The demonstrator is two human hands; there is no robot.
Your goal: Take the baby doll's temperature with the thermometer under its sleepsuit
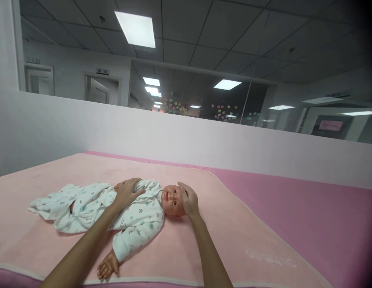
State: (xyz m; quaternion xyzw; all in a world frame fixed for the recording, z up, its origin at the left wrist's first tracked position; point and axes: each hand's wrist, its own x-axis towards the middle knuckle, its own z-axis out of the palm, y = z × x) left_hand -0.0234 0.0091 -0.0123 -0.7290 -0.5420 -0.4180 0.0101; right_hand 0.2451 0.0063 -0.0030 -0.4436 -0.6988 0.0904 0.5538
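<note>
A baby doll in a white printed romper lies on its back, head to the right and legs to the left. My left hand rests on its chest and far sleeve, thumb spread from the fingers; some fingertips are hidden. On the top of the doll's head lies my right hand, fingers stretched over the forehead. The doll's near arm reaches toward me, its bare hand palm up. Part of its far hand shows beside my left hand.
Beneath the doll is a peach mat with pale edging, spread over a pink surface. A low white wall stands behind, topped by a large glass window. Beyond the glass are doors and ceiling lights.
</note>
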